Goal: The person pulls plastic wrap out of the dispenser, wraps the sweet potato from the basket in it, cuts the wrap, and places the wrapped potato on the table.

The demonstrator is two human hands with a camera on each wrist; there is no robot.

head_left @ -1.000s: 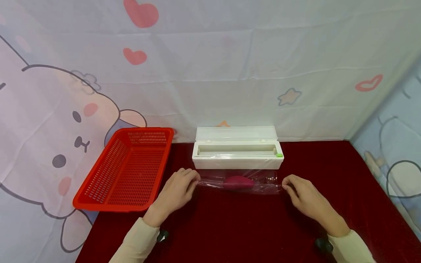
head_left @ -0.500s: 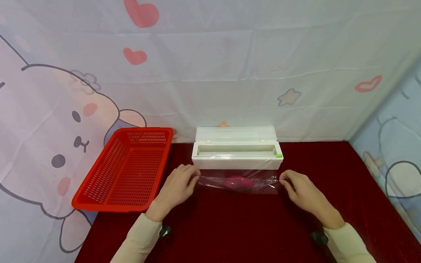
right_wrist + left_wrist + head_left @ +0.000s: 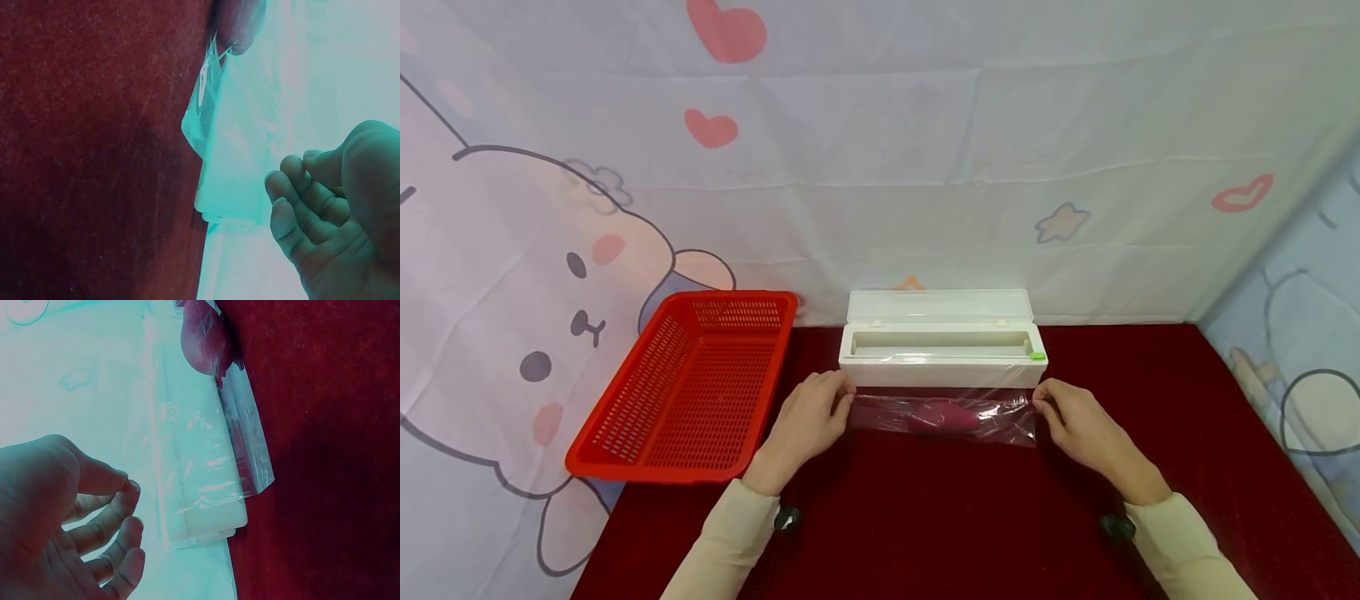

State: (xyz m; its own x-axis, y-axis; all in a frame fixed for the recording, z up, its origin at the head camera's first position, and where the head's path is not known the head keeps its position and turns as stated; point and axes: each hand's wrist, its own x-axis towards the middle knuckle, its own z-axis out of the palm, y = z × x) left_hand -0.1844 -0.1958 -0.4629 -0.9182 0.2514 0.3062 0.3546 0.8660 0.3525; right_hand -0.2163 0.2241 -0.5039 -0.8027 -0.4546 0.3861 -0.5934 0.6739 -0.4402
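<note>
A magenta, rounded oblong object [image 3: 943,415] lies on the dark red cloth under clear plastic wrap [image 3: 880,414]; what it is cannot be told. The wrap runs forward from a white plastic-wrap dispenser [image 3: 940,375] with its lid raised. At the wrap's left end, my left hand [image 3: 808,421] pinches its edge between thumb and forefinger. My right hand [image 3: 1082,429] pinches the opposite end in the same manner. In the left wrist view, thumb and forefinger meet at the tips, other fingers curled loosely. A loose wrap corner [image 3: 262,475] sticks out past the dispenser there.
A red slotted plastic basket [image 3: 700,417] stands to the left, beyond my left hand. Behind the dispenser hangs a pale printed cloth [image 3: 880,167]. A green slider [image 3: 1037,356] sits at the dispenser's right front. Red cloth [image 3: 955,517] covers the table between my forearms.
Both hands have moved slightly toward the dispenser, the right one also a little inward. The wrap edge they hold has moved back over the magenta object, and the wrap looks flatter and wider.
</note>
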